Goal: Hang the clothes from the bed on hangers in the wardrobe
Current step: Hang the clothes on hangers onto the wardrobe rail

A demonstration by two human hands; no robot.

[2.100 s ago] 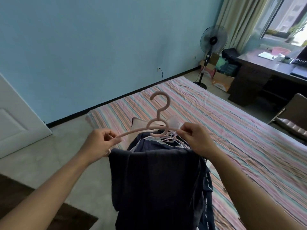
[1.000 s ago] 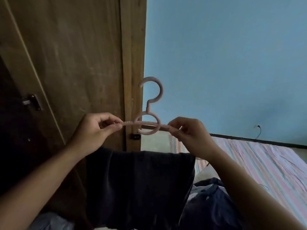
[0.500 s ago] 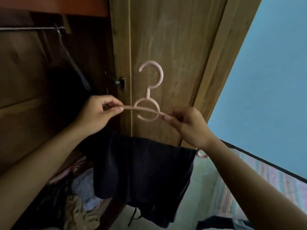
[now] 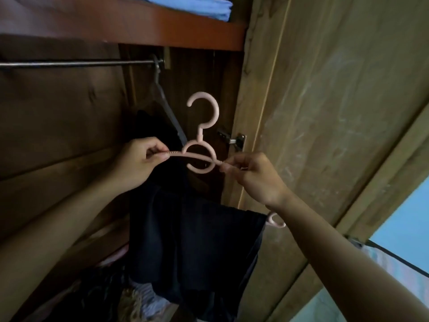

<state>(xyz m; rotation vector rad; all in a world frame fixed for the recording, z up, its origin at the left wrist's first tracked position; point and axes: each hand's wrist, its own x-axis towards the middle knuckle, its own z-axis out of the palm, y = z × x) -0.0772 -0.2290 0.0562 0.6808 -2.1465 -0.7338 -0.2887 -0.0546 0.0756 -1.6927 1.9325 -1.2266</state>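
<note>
I have turned from the bed to the wardrobe, so now my left hand (image 4: 137,165) and right hand (image 4: 251,176) pinch the pink hanger (image 4: 200,145) with the dark clothes (image 4: 195,247) just below the rail (image 4: 76,63), ready to hook.

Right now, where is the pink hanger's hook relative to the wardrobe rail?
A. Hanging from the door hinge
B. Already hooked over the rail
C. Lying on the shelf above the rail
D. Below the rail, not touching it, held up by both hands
D. The pink hanger sits below the rail with its hook in open air, the left hand and right hand each pinching one shoulder of it.
</note>
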